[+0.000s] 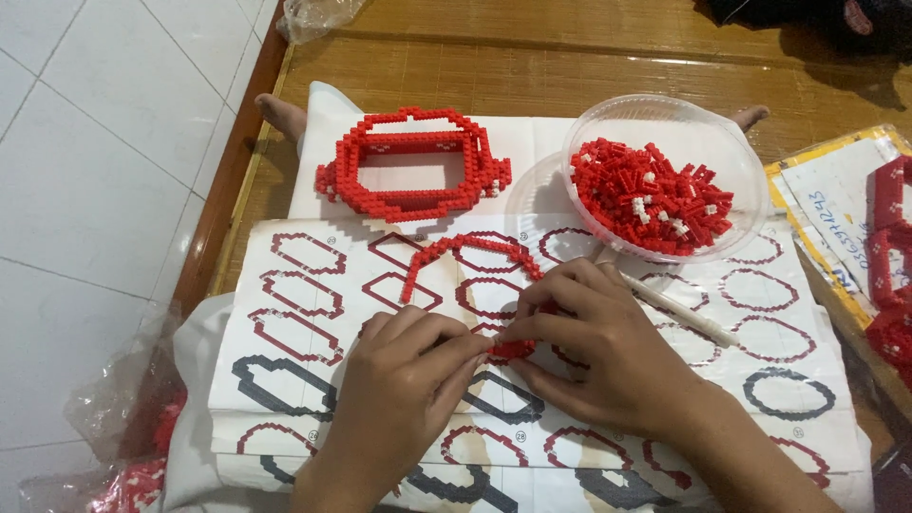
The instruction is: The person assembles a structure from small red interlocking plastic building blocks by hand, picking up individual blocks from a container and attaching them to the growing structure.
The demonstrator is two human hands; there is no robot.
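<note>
My left hand (pixel 408 366) and my right hand (pixel 598 342) meet over a printed instruction sheet (pixel 760 313) with ring-shaped diagrams. Together they pinch one end of a thin curved strip of small red bricks (pixel 475 249), which arcs up and left across the sheet. The pinched end (pixel 510 349) shows red between the fingertips. Beyond the sheet lies a larger built red brick frame (pixel 410 163), hollow in the middle with a few white bricks.
A clear plastic bowl (pixel 731 157) holds several loose red and white bricks. A white pen (pixel 679 311) lies beside my right hand. More red brick parts (pixel 888 247) sit at the right edge. Plastic bags (pixel 133 418) lie at the lower left, beside the tiled floor.
</note>
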